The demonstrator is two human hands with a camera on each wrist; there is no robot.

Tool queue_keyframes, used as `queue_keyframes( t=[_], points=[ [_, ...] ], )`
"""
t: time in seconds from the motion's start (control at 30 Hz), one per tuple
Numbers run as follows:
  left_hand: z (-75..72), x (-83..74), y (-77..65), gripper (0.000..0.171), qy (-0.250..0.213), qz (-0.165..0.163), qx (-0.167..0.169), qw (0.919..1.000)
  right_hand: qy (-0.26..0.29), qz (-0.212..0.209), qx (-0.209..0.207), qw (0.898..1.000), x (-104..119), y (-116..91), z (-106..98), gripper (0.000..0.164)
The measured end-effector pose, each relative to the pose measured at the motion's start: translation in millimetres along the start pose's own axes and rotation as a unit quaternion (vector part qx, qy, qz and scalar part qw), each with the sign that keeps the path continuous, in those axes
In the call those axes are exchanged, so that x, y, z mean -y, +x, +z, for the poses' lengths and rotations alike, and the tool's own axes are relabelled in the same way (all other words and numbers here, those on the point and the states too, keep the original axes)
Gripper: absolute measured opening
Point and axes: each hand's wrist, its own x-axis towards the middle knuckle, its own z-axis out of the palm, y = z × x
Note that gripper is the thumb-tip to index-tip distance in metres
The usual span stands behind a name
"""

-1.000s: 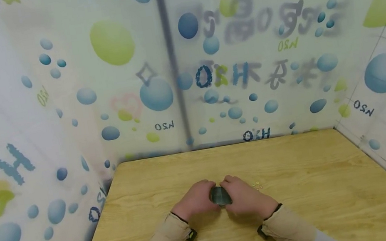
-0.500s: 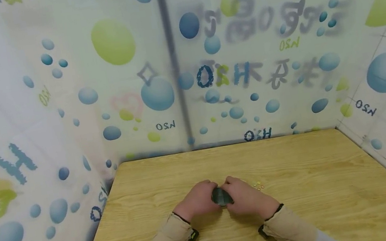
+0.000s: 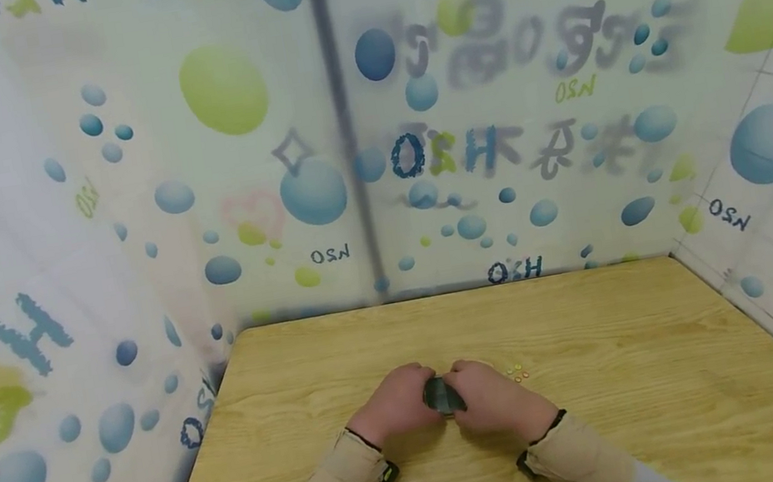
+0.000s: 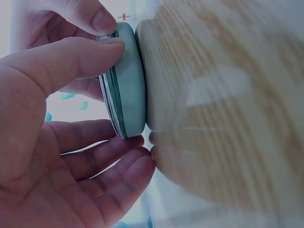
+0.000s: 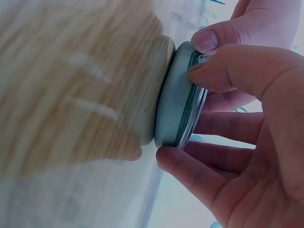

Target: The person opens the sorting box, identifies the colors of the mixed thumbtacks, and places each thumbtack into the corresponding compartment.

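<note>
A round, flat case [image 3: 444,396] is held between both hands, close over the table at its middle. Its top looks dark green in the head view. From the side, in the left wrist view, the case [image 4: 131,80] has a pale green body, a darker green band and a clear rim. My left hand [image 3: 398,401] grips its left side, thumb on the rim and fingertips at the lower edge. On the opposite side my right hand [image 3: 493,399] does the same, its thumb [image 5: 216,71] pressing near the rim. The two thumbs lie near each other.
Several small yellow and orange pieces [image 3: 518,373] lie on the wooden table [image 3: 596,317] just beyond my right hand. A wall [image 3: 259,202] patterned with bubbles stands behind the table, with more walls at both sides.
Both hands keep their hold on the case in nearly the same place. My right hand covers slightly more of the case's top at the upper right.
</note>
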Motion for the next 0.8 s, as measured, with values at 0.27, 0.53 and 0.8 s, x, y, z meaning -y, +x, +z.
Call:
queue_keyframes(
  t=[0.27,0.53,0.8],
  points=[
    [-1.4,-0.8,-0.7,0.039,0.001,-0.002,-0.004,1.0000,0.013,0.001,0.008,1.000,0,0,-4,0.023],
    [-5.4,-4.5,-2.3,0.039,0.008,0.000,-0.004,1.0000,0.024,0.006,0.009,1.000,0,1,-3,0.019],
    [-5.5,-4.4,-2.8,0.046,0.004,-0.006,-0.009,0.9999,0.113,0.026,0.028,0.993,-11,4,-5,0.008]
  ],
)
